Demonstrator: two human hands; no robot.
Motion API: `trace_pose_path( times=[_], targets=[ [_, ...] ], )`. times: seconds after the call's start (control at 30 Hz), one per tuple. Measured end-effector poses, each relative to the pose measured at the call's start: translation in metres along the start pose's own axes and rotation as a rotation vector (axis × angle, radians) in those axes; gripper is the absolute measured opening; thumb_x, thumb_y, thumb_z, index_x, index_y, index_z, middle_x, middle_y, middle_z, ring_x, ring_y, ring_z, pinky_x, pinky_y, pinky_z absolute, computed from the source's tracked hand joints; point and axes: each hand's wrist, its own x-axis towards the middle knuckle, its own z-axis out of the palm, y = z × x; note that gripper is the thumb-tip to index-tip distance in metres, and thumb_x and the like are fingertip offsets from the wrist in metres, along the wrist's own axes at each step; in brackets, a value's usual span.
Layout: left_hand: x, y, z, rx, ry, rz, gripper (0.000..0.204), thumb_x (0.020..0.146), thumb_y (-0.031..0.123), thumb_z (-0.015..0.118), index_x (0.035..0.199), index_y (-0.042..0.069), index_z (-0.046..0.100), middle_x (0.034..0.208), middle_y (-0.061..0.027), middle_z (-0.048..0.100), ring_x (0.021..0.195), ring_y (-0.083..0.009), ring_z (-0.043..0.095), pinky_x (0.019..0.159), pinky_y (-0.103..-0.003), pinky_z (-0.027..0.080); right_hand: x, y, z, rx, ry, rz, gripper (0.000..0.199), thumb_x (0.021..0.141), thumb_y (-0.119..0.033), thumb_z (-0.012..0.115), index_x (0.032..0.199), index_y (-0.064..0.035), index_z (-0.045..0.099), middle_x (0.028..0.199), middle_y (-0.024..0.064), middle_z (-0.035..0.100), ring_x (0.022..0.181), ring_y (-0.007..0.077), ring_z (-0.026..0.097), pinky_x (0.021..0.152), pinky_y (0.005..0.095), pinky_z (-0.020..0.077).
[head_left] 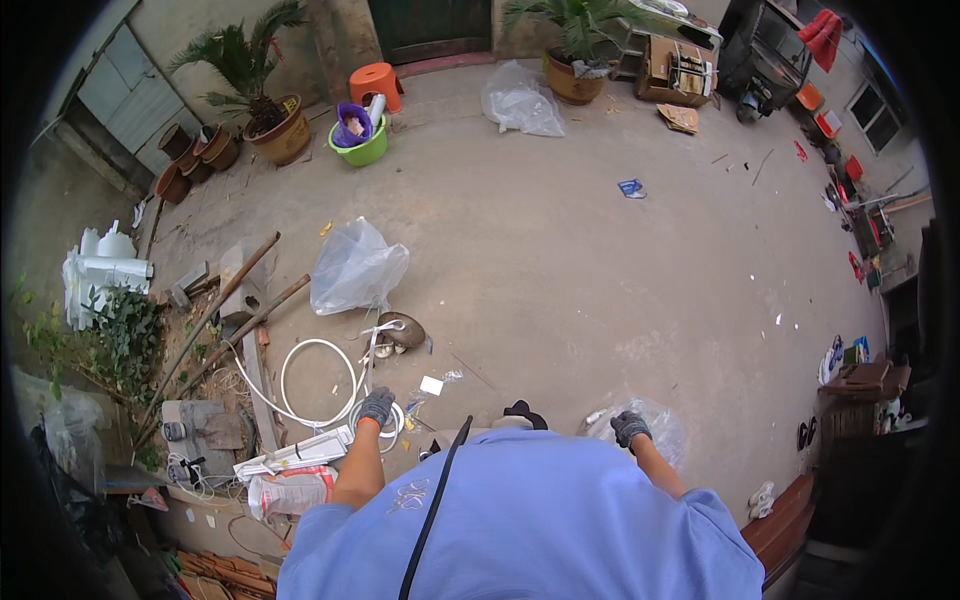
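Observation:
My left hand (377,406), in a grey glove, is closed beside a coil of white hose (318,343). What its fingers hold is hard to make out; a thin pale strip (371,362) runs from it toward a round brown stone (403,332) with white cord about it. In a matching glove, my right hand (631,429) grips a clear plastic sheet or bag (662,425) low over the concrete. Just left of my left hand lie white plastic strips (292,456) and a white-and-red sack (288,492). A small white card (431,385) rests between my hands.
Another clear plastic bag (358,268) lies ahead on the left, near two long poles (215,315) and concrete blocks. Farther off stand a green basin (360,150), an orange stool (377,85) and potted palms (278,135). Brown furniture (866,380) lines the right side.

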Motion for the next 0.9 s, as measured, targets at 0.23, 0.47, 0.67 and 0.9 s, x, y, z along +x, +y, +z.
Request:
trace_pose_path(
  times=[0.23,0.47,0.67,0.9],
  targets=[
    [0.082,-0.015,0.039,0.84,-0.355,0.346,0.036,0.077,0.025,0.046,0.105,0.003,0.052,0.111,-0.0164,0.049,0.105,-0.0276,0.045,0.092,-0.033,0.032,0.028,0.015,-0.052,0.335,0.105,-0.003,0.026,0.078,-0.027,0.05,0.079,-0.0016,0.05,0.055,0.0089,0.051,0.044,0.0176,0.05,0.041,0.0311,0.0394],
    [0.161,0.024,0.033,1.13,-0.545,0.391,0.037,0.058,0.02,0.066,0.09,0.006,0.056,0.097,-0.0151,0.055,0.091,-0.0292,0.053,0.078,-0.038,0.043,0.047,0.063,-0.031,0.36,0.08,0.154,0.024,0.078,-0.028,0.052,0.08,-0.0032,0.05,0.058,0.01,0.052,0.046,0.019,0.05,0.042,0.0322,0.0401],
    [0.284,0.114,0.046,1.174,-0.566,0.631,0.035,0.057,0.026,0.067,0.085,0.006,0.057,0.09,-0.0149,0.057,0.087,-0.0299,0.054,0.076,-0.038,0.044,0.058,0.11,-0.013,0.005,0.152,0.212,0.034,0.077,-0.029,0.05,0.1,-0.0039,0.051,0.091,0.0171,0.056,0.079,0.0258,0.056,0.07,0.0347,0.0442],
    [0.403,0.386,0.112,0.674,-0.5,0.292,0.017,0.068,0.021,0.057,0.08,0.009,0.055,0.071,-0.008,0.052,0.062,-0.0222,0.047,0.053,-0.034,0.038,0.013,0.037,-0.063,0.653,0.582,0.657,0.047,0.076,-0.033,0.05,0.113,-0.0058,0.044,0.112,0.0177,0.047,0.103,0.0307,0.046,0.087,0.0336,0.0361]
  ],
)
